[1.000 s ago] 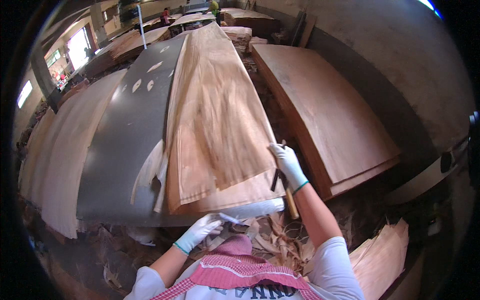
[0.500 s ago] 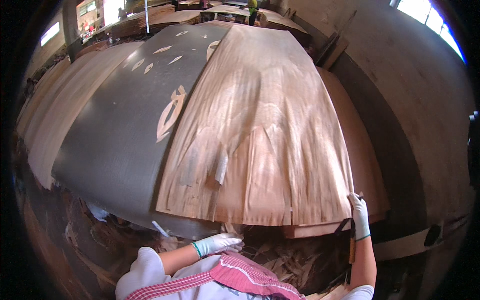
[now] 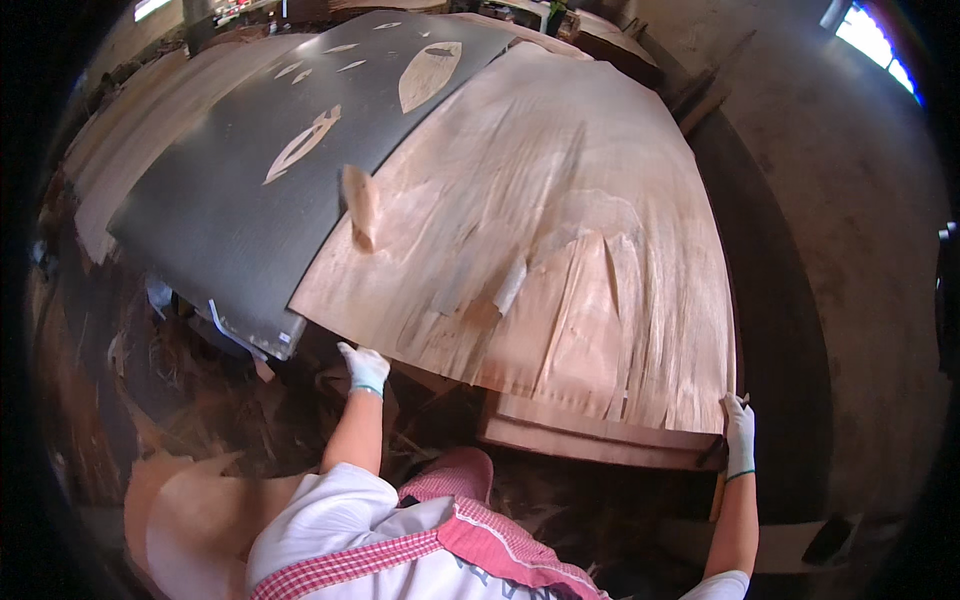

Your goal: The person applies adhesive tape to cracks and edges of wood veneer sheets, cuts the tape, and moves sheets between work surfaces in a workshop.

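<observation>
A broad, pale wood veneer sheet [image 3: 450, 280], wrinkled and split toward its near end, spreads out before me. My right hand [image 3: 740, 435], in a white glove with a green cuff, is closed on its near right corner. My left hand [image 3: 365, 368], gloved alike, is at the near edge left of the middle, fingers closed against that edge. Beside the right wrist hangs a thin wooden piece [image 3: 717, 495], partly hidden. A small curled veneer scrap [image 3: 361, 205] stands up at the sheet's left edge. Under the near edge shows a reddish stack of sheets [image 3: 590, 435].
A dark board [image 3: 240, 190] with pale leaf-shaped veneer patches [image 3: 430, 75] adjoins on the left. Beyond it lie more pale sheets [image 3: 160, 120]. Veneer scraps [image 3: 200, 510] litter the floor near me. A wall [image 3: 850, 200] rises on the right.
My left hand has moved from near my body out to the sheet's near edge. More of a pale patch on the dark board shows, and the curled scrap has appeared. The view has shifted.
</observation>
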### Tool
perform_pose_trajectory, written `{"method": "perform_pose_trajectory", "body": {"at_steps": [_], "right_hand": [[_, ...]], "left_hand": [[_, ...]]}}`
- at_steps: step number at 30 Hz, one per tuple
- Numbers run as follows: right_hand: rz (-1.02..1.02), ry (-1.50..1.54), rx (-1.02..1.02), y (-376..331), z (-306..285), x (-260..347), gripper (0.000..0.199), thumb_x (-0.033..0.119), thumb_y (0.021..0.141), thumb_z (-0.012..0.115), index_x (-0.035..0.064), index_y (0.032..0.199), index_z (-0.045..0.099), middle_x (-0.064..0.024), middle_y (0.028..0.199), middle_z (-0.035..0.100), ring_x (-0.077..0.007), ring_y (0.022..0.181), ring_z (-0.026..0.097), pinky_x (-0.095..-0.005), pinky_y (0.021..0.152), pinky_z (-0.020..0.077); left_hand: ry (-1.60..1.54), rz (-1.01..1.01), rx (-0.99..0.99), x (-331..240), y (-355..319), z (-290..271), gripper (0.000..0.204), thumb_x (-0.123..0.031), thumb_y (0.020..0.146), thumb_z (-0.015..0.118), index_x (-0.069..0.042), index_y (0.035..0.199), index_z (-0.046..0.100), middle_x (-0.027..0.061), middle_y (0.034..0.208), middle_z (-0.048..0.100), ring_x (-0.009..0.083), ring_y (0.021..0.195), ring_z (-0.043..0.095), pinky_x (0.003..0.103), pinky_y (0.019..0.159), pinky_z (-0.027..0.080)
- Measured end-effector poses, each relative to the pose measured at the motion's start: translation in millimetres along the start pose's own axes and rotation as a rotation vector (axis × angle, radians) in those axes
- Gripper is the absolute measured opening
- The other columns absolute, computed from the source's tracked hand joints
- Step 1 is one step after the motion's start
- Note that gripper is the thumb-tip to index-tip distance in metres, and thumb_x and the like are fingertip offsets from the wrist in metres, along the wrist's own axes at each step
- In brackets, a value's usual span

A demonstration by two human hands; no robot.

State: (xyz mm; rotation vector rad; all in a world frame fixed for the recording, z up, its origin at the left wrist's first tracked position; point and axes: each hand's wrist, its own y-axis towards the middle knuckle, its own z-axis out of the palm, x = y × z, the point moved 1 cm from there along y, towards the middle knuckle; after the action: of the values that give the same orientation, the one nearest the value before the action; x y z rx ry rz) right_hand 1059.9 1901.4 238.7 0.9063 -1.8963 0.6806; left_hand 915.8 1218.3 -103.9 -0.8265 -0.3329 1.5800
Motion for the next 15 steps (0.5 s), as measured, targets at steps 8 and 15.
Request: {"method": "perform_pose_trajectory", "body": {"at_steps": [8,15], "right_hand": [[-0.043,0.044,-0.006,111.7,-93.8,-162.9,0.021,0.022,0.093,0.062,0.0044,0.082,0.065,0.0046,0.076,0.059,-0.0054,0.067,0.051,-0.0235,0.061,0.0413],[0.02,-0.028,0.016,187.8,-136.1,-256.4,0.023,0.022,0.093,0.062,0.0015,0.083,0.064,0.0018,0.07,0.058,-0.0078,0.061,0.049,-0.0273,0.056,0.0397]], "left_hand": [[0.214,0.325,-0.06,144.7,55.1,7.4,0.034,-0.018,0.088,0.064,-0.001,0.117,0.06,0.0088,0.117,0.062,0.0244,0.102,0.06,0.04,0.089,0.049],[0.355,0.477,-0.023,249.7,63.6,17.0,0.03,-0.017,0.086,0.066,-0.003,0.112,0.063,0.0069,0.115,0.063,0.0212,0.1,0.061,0.038,0.086,0.051]]}}
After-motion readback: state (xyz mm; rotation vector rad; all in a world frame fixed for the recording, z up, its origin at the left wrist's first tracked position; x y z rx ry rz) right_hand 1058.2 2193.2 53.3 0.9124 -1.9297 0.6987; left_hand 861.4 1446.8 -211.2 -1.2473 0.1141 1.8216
